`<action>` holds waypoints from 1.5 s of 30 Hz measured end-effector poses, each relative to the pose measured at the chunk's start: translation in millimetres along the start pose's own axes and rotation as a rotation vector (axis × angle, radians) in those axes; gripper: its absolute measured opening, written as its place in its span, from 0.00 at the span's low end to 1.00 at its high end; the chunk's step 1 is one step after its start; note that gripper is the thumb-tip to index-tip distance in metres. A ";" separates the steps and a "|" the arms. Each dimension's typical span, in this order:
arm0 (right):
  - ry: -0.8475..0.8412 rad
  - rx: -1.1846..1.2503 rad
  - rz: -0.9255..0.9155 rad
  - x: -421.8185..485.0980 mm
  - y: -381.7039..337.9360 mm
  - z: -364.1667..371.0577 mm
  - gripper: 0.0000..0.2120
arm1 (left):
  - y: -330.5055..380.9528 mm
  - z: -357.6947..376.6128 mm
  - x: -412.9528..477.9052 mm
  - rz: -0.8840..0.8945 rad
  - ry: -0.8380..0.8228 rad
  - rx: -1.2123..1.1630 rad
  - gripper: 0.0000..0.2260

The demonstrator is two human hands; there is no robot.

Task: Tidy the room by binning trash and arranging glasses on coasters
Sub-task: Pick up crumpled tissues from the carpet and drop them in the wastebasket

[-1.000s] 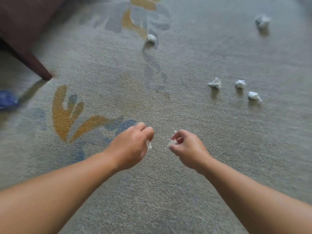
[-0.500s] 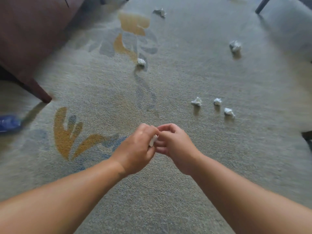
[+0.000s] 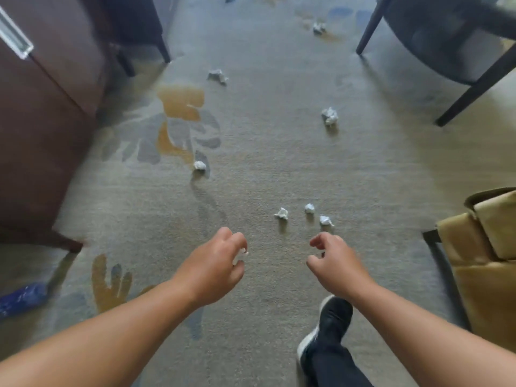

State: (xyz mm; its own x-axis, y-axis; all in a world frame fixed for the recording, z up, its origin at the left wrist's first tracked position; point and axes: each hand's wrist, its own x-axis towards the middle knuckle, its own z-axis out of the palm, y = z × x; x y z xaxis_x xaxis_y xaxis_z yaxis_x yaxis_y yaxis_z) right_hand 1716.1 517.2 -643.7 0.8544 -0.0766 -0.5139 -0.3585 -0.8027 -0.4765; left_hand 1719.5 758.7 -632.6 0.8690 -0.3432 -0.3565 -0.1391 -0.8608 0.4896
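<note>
**Paper scraps down the carpet**

Nearest, we see our left hand (image 3: 215, 263) clenched around a white paper wad (image 3: 240, 256) that peeps out between the fingers, while our right hand (image 3: 335, 263) hangs loose and half curled, grasping nothing. A dark shoe (image 3: 329, 322) steps forward below it. Just past the right hand lie three small crumpled papers (image 3: 305, 213) in a close cluster on the carpet (image 3: 251, 169). Farther on sit another wad (image 3: 199, 165) on the blue pattern, a bigger one (image 3: 330, 115) to the right, one more (image 3: 217, 76) beyond, and a last one (image 3: 319, 27) far off.

We judge these scraps light, soft and easily crushed; a pinch from above on each should do, and several may fit in one fist.

Room is generous down the middle. A brown cabinet (image 3: 42, 121) hems the left side, a tan cushioned seat (image 3: 485, 263) and dark chair legs (image 3: 474, 88) the right. No bin shows.
</note>
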 end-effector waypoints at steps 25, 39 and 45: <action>-0.202 -0.294 0.174 396.3 201.6 111.5 0.36 | -90.5 238.0 403.9 0.140 -0.308 0.305 0.17; -0.084 -0.377 0.103 431.4 198.5 138.8 0.09 | -176.5 208.2 432.2 -0.017 -0.267 0.284 0.03; -0.081 -0.227 -0.193 447.6 111.5 157.3 0.04 | -283.8 134.0 425.8 -0.374 0.017 0.240 0.11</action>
State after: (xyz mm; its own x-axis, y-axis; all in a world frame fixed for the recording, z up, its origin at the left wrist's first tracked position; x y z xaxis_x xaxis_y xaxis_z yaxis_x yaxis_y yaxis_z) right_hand 1999.4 486.5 -1039.1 0.8627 0.1305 -0.4885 -0.0912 -0.9102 -0.4041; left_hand 2065.4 806.5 -1030.0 0.8880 0.0131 -0.4597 0.0818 -0.9882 0.1298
